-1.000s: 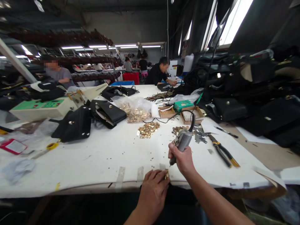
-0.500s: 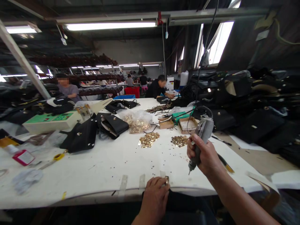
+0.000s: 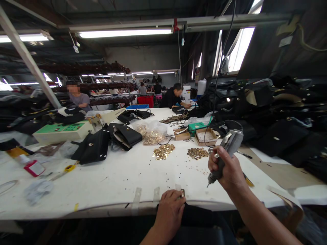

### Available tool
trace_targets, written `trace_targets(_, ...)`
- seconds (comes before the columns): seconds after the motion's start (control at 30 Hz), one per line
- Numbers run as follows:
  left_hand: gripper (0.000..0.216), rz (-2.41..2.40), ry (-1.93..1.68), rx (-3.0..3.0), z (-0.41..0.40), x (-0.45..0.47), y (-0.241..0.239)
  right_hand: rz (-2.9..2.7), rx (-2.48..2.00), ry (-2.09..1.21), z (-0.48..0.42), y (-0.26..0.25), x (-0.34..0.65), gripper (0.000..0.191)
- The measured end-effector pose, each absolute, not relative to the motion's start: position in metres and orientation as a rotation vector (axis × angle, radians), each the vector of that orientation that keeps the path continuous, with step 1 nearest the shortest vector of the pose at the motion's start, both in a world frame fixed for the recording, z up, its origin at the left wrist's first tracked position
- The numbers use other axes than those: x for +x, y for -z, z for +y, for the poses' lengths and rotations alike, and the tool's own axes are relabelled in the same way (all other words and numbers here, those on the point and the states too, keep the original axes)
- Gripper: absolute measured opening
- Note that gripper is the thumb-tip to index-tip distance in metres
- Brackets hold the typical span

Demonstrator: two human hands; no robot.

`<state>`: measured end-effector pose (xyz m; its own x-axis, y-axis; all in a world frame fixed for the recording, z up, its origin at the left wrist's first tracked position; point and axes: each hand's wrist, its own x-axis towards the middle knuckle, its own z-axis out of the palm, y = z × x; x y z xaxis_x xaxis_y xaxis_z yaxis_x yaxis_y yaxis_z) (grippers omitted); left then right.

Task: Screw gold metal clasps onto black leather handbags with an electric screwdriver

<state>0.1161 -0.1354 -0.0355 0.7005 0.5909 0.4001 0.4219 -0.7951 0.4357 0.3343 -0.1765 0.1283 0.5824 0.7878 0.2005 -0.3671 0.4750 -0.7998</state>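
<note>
My right hand (image 3: pixel 229 170) is wrapped round a grey electric screwdriver (image 3: pixel 233 140), raised over the table with its thin bit pointing down and to the left. My left hand (image 3: pixel 169 211) is at the front edge of the table. Its fingers are curled over the end of a black bag (image 3: pixel 195 216) that hangs down towards me. A small gold metal fitting (image 3: pixel 183 193) shows beside the left fingertips. The screwdriver's bit is apart from this fitting, up and to the right. What lies beneath the left fingers is hidden.
Two piles of gold fittings (image 3: pixel 163 151) (image 3: pixel 197 153) lie mid-table, with tiny dark screws (image 3: pixel 168 179) scattered nearby. Behind them are a plastic bag of fittings (image 3: pixel 153 132) and a cardboard box (image 3: pixel 206 136). Black bags (image 3: pixel 92 144) lie left. A co-worker (image 3: pixel 173 97) sits at the far end.
The screwdriver in my right hand has shifted slightly right and tilted a little more. My left hand keeps its place on the black bag. The whole view has turned slightly left.
</note>
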Motion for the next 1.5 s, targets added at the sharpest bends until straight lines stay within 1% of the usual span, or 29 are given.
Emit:
trace_targets(0.2, 0.034, 0.811, -0.726, 2.613, -0.133, 0.116, 0.040, -0.603, -0.732, -0.661, -0.175, -0.132, 0.341, 0.030)
trace_targets(0.33, 0.033, 0.809, -0.704, 2.640, -0.132, 0.116, 0.038, -0.607, -0.788, -0.514, -0.172, -0.124, 0.351, 0.031)
trace_targets(0.43, 0.032, 0.796, -0.689, 2.660, -0.132, 0.117, 0.034, -0.684, -1.019, -0.414, -0.168, -0.105, 0.364, 0.033)
trace_targets(0.57, 0.032, 0.755, -0.695, 2.670, -0.128, 0.119, 0.031, -0.712, -1.393, -0.408, -0.157, -0.069, 0.386, 0.041)
trace_targets(0.73, 0.032, 0.715, -0.728, 2.686, -0.124, 0.120, 0.034, -0.566, -1.457, -0.326, -0.134, -0.033, 0.407, 0.043)
trace_targets(0.87, 0.030, 0.727, -0.738, 2.685, -0.122, 0.120, 0.036, -0.530, -1.461, -0.279, -0.115, -0.016, 0.418, 0.042)
trace_targets(1.1, 0.028, 0.737, -0.706, 2.636, -0.119, 0.123, 0.035, -0.499, -1.492, -0.236, -0.093, -0.010, 0.430, 0.044)
trace_targets(1.5, 0.025, 0.755, -0.722, 2.588, -0.119, 0.125, 0.033, -0.490, -1.531, -0.291, -0.086, -0.003, 0.429, 0.044)
